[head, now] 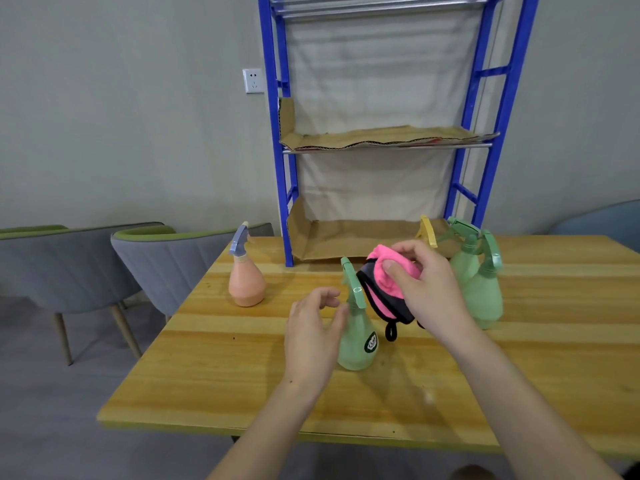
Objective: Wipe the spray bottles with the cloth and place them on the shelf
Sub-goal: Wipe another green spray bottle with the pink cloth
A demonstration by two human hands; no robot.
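A green spray bottle (358, 344) with a dark label stands upright near the middle of the wooden table (214, 375). My left hand (313, 336) hovers just left of its neck with loosely curved fingers, holding nothing. My right hand (427, 289) grips a pink and black cloth (388, 292) right of the bottle's trigger head. Two more green bottles (483, 296) stand at the right, with a yellow trigger head (427, 230) showing behind my right hand. An orange bottle (246, 284) with a grey-blue head stands at the left. The blue shelf (277, 168) rises at the table's back.
The shelf's levels are lined with brown cardboard (374, 138). Two grey and green chairs (162, 258) sit left of the table, and a blue chair back (606, 220) shows at the far right. A wall socket (253, 80) is left of the shelf.
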